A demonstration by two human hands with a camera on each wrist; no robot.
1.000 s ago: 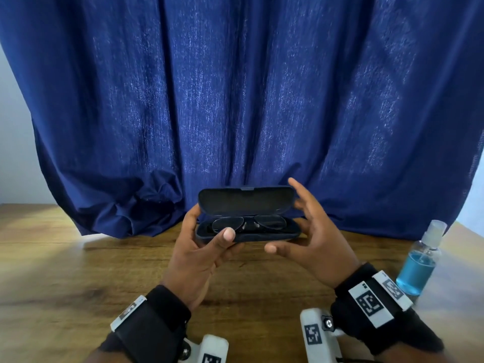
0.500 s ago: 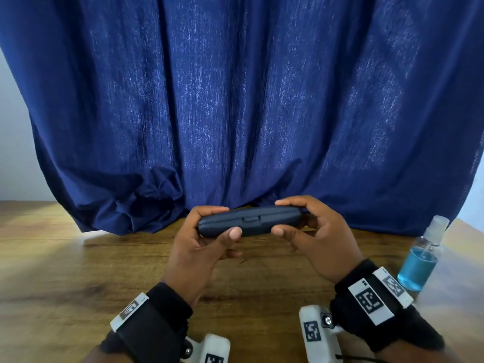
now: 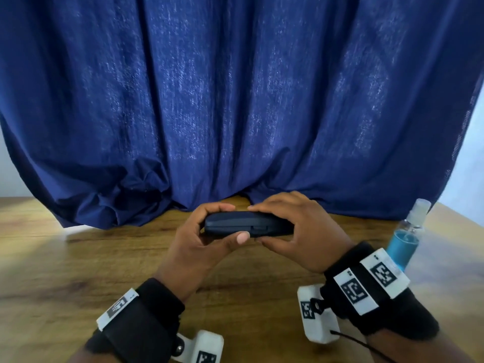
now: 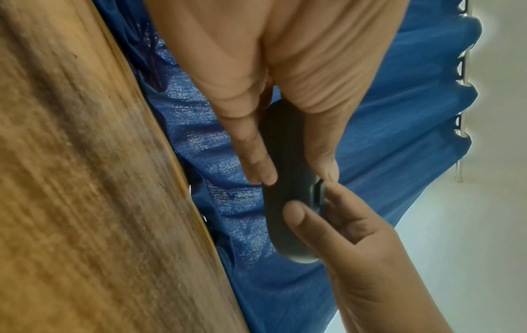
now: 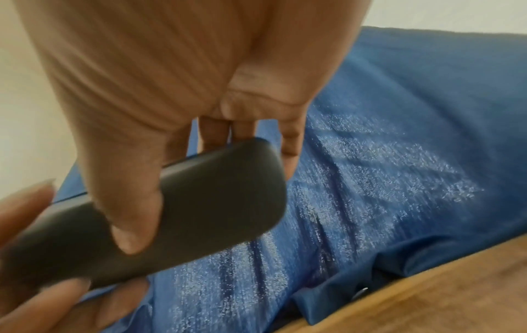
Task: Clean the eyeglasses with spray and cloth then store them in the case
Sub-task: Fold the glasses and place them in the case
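Storing step, nearly done by the look of it. I've got the case (image 3: 245, 223) closed and held off the surface (image 3: 78, 271), centre of the head view, just in front of the blue curtain (image 3: 235, 100). My left hand (image 3: 195, 247) grips the left end, thumb along the front edge and fingers (image 3: 220, 206) curled over the top. My right hand (image 3: 301, 231) grips the right end the same way, fingers on the lid, thumb underneath. In the left wrist view the latch seam sits between my thumbs and looks shut; can't see the eyeglasses, so I judge they're inside. No cloth in view. The spray bottle (image 3: 408, 237) stands at the right edge, well apart from the case. Next: check the lid has caught, then lower the case flat onto the surface and let go, keeping clear of the bottle.
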